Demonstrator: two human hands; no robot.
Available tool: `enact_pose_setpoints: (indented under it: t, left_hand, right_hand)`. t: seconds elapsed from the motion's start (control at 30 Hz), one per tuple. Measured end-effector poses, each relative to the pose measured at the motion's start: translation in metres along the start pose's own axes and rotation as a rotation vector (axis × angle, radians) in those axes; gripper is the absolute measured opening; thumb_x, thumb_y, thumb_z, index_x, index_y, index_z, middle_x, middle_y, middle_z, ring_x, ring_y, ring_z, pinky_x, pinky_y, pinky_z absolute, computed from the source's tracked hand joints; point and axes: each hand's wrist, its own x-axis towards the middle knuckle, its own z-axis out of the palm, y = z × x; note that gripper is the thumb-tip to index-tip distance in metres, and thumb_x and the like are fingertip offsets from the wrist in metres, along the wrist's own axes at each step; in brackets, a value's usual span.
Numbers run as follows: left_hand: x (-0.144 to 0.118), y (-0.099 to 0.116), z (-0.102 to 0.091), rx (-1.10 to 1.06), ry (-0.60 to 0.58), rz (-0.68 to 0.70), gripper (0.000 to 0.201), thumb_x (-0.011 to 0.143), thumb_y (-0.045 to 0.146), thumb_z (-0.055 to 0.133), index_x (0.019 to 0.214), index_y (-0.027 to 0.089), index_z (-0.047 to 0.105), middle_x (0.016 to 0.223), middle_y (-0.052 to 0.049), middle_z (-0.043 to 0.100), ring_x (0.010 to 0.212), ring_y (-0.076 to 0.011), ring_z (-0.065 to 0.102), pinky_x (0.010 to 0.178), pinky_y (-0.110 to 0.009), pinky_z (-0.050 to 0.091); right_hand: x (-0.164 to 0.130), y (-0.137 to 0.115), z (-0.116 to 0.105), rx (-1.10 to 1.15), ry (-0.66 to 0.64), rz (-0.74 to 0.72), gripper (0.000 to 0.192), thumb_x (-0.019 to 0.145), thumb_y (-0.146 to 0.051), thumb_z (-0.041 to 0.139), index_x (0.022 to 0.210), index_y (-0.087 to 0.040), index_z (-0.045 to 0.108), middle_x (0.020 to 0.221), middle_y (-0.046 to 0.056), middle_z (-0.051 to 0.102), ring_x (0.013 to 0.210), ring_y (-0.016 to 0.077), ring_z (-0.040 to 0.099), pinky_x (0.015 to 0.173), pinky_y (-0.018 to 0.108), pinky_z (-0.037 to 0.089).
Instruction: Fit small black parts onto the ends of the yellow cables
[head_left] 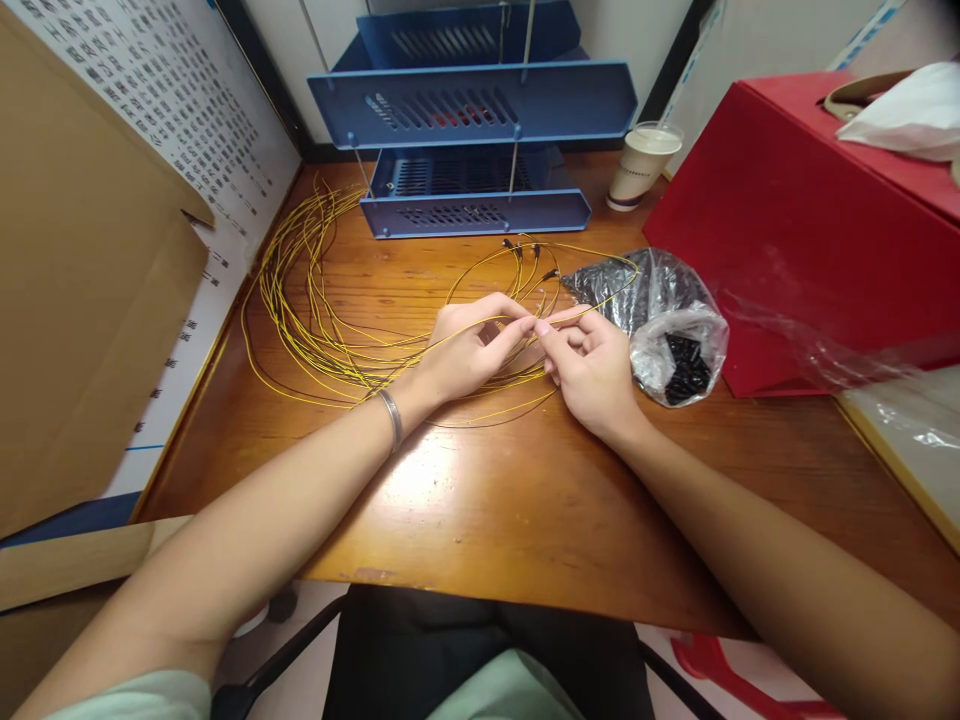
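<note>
White sheet [187, 110]: rows of small black printed characters, too small to read.
Paper cup [641, 165]: faint markings near the base, not legible.
Elsewhere: no readable text, brand or number.

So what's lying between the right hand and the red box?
In the head view, a clear plastic bag of small black parts lies between the right hand and the red box, close beside the hand.

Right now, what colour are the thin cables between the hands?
Yellow cables, seen in the head view.
</note>
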Motion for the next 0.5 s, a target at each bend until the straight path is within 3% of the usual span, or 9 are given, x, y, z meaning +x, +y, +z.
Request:
enact_pose_setpoints:
  t: [0.5]
  left_hand:
    - [0.0000,-0.0016,0.0005,-0.054,-0.020,-0.020,0.020,0.094,0.035,0.064,0.090,0.018,0.075,0.084,0.000,0.078,0.067,-0.0087,0.067,0.066,-0.019,0.051]
  right_hand:
    - [-0.0002,0.0008,-0.0008,0.005,0.018,0.005,0.033,0.081,-0.047,0.076,0.088,-0.021,0.057,0.051,-0.009,0.055,0.045,0.0079,0.047,0.047,0.023,0.035]
